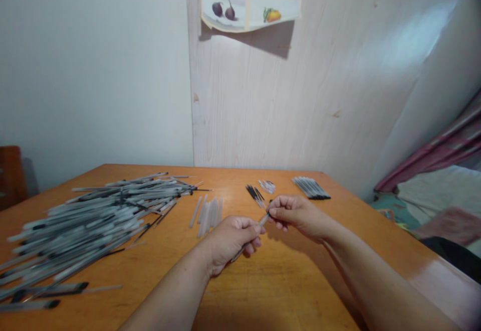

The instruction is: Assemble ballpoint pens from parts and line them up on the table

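Over the middle of the table, my left hand [237, 240] is closed around a thin pen [263, 219] with a pale translucent barrel. The fingers of my right hand [291, 213] pinch the dark upper end of the same pen. Its lower tip sticks out below my left palm. Just beyond my hands lie several thin black sticks with pale ends [254, 195] and a few small whitish pieces [266, 186]. Left of them is a group of translucent tubes [208, 215]. A neat row of pens with black ends [311, 188] rests behind my right hand.
A large, loose heap of similar pens and tubes [97, 215] covers the left of the wooden table [263, 291]. The wall [240, 110] stands behind its far edge. A wooden chair [13, 173] is at left; bedding and a pink curtain [424, 153] are at right.
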Demonstrator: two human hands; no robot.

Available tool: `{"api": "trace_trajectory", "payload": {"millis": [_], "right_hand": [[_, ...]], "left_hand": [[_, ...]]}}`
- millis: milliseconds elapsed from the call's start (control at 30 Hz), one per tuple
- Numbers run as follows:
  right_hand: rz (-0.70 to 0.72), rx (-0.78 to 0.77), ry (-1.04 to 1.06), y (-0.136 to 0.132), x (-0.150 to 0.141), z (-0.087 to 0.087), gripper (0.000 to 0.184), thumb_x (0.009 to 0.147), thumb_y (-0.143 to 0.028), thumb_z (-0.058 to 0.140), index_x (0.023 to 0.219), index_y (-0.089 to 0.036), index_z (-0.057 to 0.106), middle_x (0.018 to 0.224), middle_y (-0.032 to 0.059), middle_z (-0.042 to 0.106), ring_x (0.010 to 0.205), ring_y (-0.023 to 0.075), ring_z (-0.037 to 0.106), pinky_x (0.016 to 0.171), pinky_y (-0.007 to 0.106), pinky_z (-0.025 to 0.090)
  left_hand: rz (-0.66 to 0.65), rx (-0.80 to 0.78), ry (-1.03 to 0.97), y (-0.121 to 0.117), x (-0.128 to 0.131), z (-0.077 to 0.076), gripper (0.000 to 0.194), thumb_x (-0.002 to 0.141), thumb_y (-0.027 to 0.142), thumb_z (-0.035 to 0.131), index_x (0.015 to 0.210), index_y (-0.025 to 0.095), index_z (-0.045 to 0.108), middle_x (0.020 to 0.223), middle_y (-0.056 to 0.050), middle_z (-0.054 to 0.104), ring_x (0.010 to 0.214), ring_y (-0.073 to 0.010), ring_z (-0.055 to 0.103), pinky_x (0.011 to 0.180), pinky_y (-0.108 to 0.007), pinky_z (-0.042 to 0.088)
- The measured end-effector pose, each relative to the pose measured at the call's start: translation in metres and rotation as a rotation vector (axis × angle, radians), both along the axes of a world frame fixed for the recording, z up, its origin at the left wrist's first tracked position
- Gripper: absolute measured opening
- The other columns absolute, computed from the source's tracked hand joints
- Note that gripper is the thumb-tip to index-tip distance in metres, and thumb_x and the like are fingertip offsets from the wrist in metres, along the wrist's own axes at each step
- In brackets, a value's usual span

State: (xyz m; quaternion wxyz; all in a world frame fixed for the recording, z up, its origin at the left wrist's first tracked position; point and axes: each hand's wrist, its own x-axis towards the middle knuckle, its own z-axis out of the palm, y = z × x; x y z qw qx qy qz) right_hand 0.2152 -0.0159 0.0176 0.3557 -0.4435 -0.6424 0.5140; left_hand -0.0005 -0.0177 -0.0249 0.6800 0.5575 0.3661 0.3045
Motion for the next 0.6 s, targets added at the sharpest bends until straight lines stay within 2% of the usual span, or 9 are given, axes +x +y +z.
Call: {"api": "trace_trajectory", "payload": {"millis": [600], "right_hand": [[0.05,0.102,-0.15,-0.0005,-0.0001,-0.0027,0.035,0.088,-0.051,0.059,0.081,-0.018,0.053,0.07,-0.0008,0.058,0.054,0.0086,0.048,0.05,0.023,0.034]], "left_hand": [[0.03,0.06,0.069,-0.0029,0.0042,0.0023,0.028,0.082,0.036,0.059,0.09,0.01,0.066,0.067,-0.003,0.062,0.052,-0.0083,0.05,0.054,-0.023,0.036]]}}
